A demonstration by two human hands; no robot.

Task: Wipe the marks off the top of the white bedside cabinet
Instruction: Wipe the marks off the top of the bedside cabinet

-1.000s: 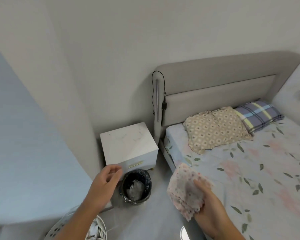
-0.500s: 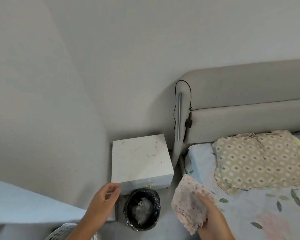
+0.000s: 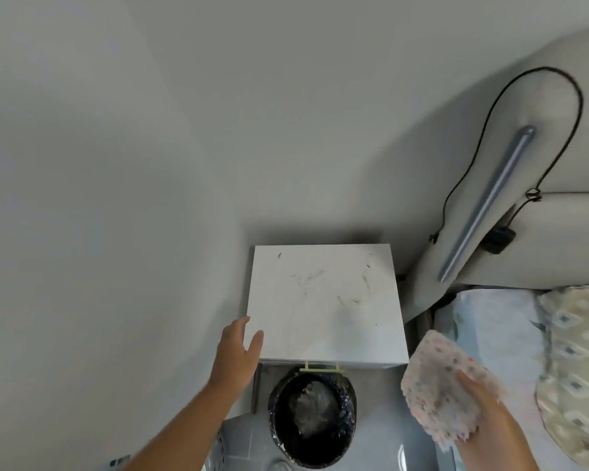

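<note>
The white bedside cabinet (image 3: pixel 323 304) stands in the corner between the wall and the bed, seen from above. Its top carries several dark smudges and scratches, mostly in the far half. My left hand (image 3: pixel 237 351) is open at the cabinet's front left corner, fingers at the edge. My right hand (image 3: pixel 487 413) grips a pink spotted cloth (image 3: pixel 439 385), held in the air just off the cabinet's front right corner, apart from the top.
A black bin (image 3: pixel 312 419) lined with a bag sits on the floor right in front of the cabinet. The bed (image 3: pixel 497 334) with a patterned pillow (image 3: pixel 582 362) is at the right. A grey headboard (image 3: pixel 558 232) carries a light bar (image 3: pixel 483 205) and black cable (image 3: pixel 490 117).
The view has swung left and closer, so the cabinet is now central and seen from above. My left hand has reached the cabinet's front left corner; the cloth has come nearer its right side.
</note>
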